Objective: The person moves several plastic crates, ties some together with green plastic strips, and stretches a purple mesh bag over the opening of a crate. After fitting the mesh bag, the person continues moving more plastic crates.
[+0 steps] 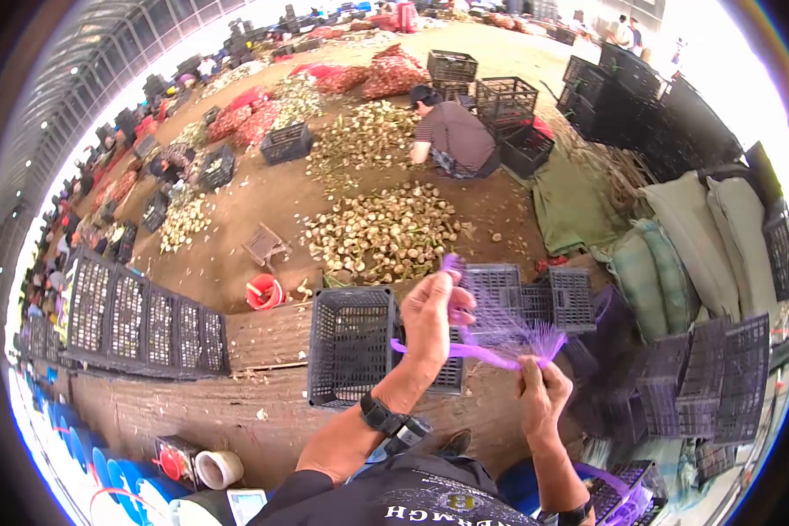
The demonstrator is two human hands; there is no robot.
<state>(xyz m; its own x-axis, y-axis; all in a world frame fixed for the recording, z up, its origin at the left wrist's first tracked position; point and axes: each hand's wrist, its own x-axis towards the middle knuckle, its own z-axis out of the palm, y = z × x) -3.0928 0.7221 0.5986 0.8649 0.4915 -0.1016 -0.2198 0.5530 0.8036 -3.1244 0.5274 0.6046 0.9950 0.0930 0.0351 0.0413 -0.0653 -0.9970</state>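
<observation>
At left, blk plastic crate [352, 302] sits near, prob. for easy reach; midway, L hand [428, 317] grips purple mesh netting [484, 353]; R hand [543, 391] pinches its bunched edge, spread btwn both, prob. to keep it taut.

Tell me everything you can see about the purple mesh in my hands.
The purple mesh looks like thin, see-through plastic netting. It is held up between the left hand and right hand, both gripping it. A denser, ribbon-like strip runs across to the right hand, where fine strands fan out. Whether it is whole or torn, I can't tell.
</observation>
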